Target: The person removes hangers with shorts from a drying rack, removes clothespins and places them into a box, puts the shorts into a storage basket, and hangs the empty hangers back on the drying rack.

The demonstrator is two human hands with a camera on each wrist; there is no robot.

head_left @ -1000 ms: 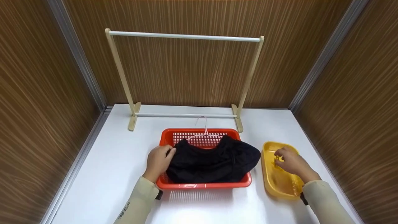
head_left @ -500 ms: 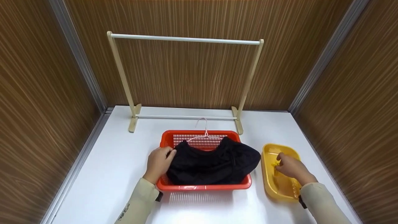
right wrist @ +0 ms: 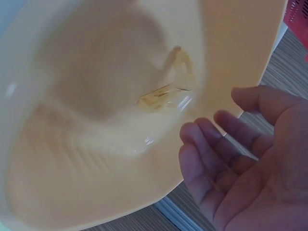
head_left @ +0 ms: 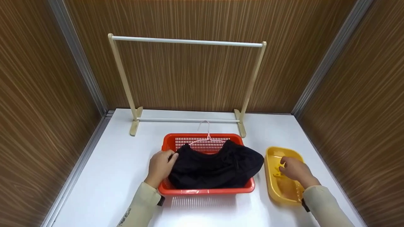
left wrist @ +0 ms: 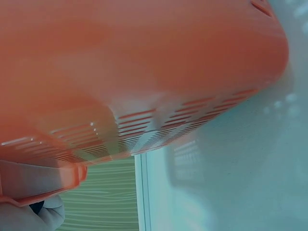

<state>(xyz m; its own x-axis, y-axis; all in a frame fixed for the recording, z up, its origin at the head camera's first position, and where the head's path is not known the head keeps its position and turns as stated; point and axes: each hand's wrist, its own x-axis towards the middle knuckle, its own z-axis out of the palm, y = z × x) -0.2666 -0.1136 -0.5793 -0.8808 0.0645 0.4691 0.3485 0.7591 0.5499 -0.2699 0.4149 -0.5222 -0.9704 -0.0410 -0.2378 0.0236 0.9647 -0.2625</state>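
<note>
Just beside right hand [head_left: 295, 170], yellow clips [right wrist: 158, 99]

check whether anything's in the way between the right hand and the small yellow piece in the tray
Nothing visible stands in the way. The right hand is over the yellow tray, holding nothing, and the small yellow piece lies uncovered on the tray's floor, with only open space showing between it and the hand.

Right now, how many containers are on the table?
2: the red basket under the black garment, and the yellow tray to the basket's right, below the right hand.
</note>
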